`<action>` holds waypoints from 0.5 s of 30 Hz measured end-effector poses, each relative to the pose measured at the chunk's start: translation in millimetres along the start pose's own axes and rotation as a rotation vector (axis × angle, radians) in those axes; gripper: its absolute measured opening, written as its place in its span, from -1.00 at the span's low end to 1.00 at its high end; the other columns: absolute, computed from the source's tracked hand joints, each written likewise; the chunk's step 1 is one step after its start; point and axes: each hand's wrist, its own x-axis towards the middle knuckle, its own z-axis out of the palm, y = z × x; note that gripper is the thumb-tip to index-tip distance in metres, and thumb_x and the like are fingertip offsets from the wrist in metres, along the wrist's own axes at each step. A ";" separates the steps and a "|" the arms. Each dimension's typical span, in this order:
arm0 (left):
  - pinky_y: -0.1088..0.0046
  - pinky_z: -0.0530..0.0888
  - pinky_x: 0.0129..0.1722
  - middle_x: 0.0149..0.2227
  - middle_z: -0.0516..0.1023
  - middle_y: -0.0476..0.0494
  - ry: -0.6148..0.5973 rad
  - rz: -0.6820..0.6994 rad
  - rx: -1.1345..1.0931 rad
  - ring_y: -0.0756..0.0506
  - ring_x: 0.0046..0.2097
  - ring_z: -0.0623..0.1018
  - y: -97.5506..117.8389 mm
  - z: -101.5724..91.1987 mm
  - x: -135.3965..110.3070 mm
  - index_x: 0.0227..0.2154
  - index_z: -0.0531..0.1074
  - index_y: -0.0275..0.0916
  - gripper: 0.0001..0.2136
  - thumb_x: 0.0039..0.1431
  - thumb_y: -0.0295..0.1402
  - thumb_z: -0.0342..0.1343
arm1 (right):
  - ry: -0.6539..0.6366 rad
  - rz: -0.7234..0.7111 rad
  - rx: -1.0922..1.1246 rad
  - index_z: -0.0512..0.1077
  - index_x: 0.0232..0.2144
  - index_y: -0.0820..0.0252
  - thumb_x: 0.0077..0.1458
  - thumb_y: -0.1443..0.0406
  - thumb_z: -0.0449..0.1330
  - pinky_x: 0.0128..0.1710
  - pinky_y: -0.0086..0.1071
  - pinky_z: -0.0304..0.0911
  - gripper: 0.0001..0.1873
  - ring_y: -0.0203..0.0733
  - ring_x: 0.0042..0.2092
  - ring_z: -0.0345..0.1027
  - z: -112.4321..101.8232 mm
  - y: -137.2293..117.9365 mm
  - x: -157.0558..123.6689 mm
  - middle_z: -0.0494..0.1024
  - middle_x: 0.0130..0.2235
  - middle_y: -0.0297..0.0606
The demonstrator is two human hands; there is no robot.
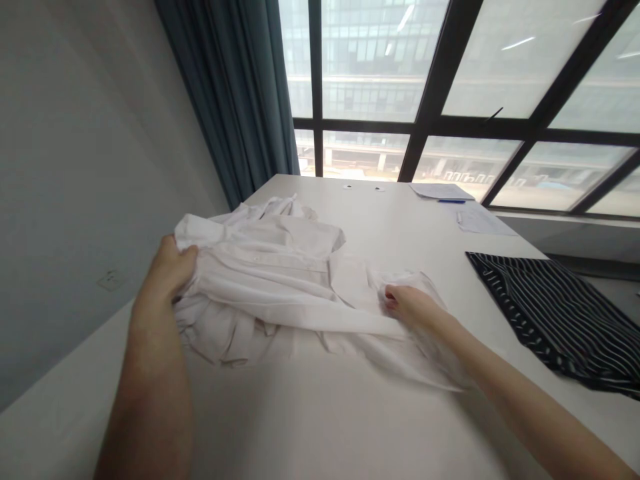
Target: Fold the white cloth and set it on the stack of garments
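Note:
A white shirt [280, 267] is stretched sideways across the white table, crumpled and folded over itself, with what looks like a button placket along its middle. At its left end, my left hand [175, 263] has its thumb and fingers closed on the bunched cloth. Toward the right end, the curled fingers of my right hand [407, 303] grip the fabric, and part of the shirt hangs over and below that wrist. Between the two hands the upper layer is pulled into long creases. The fingertips of both hands are partly hidden by the cloth.
To the right lies a black-and-white striped cloth [560, 313]. Papers [440, 191] with a blue pen [451, 201] rest at the table's [370, 230] back right. Beyond stand large windows [370, 60] and a blue curtain [245, 87]; a wall [90, 167] borders the left side.

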 end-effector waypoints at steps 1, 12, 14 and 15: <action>0.06 0.38 0.08 -0.39 0.46 0.00 0.010 -0.014 0.016 -0.24 -0.08 0.49 0.0 -1.0 -0.1 -0.33 0.31 -0.22 -0.85 -0.01 -0.41 0.11 | -0.010 0.006 0.032 0.36 -0.63 0.14 -0.21 0.27 0.34 -0.36 -0.33 0.23 -0.80 -0.16 -0.44 0.34 -7.3 3.4 3.9 0.45 -0.56 -0.31; 0.48 0.42 -0.07 -0.17 0.54 -0.02 0.429 0.263 -0.163 -0.03 -0.17 0.48 31.2 -16.4 -4.4 -0.02 0.40 -0.35 -0.71 0.19 -0.45 0.04 | 0.671 0.350 0.097 0.41 -0.20 0.25 -0.08 0.21 0.19 0.03 0.06 0.19 -0.65 0.14 0.00 0.31 -120.6 78.9 35.2 0.49 -0.18 0.03; 0.50 0.42 -0.11 -0.23 0.53 0.00 0.401 0.372 -0.226 -0.02 -0.21 0.47 51.8 -10.5 -14.0 -0.07 0.41 -0.34 -0.75 0.23 -0.37 0.04 | 0.702 0.274 0.073 0.37 -0.06 0.28 -0.06 0.19 0.21 0.14 0.07 0.08 -0.51 0.17 0.15 0.20 -110.3 60.1 40.6 0.42 0.03 0.12; 0.49 0.42 -0.13 -0.24 0.53 -0.01 0.385 0.443 -0.256 -0.02 -0.22 0.46 64.1 -5.8 -19.5 -0.09 0.42 -0.34 -0.76 0.25 -0.33 0.04 | 0.680 0.201 0.074 0.35 0.01 0.24 -0.05 0.16 0.23 0.16 0.02 0.10 -0.45 0.14 0.17 0.19 -102.0 42.3 42.9 0.37 0.11 0.10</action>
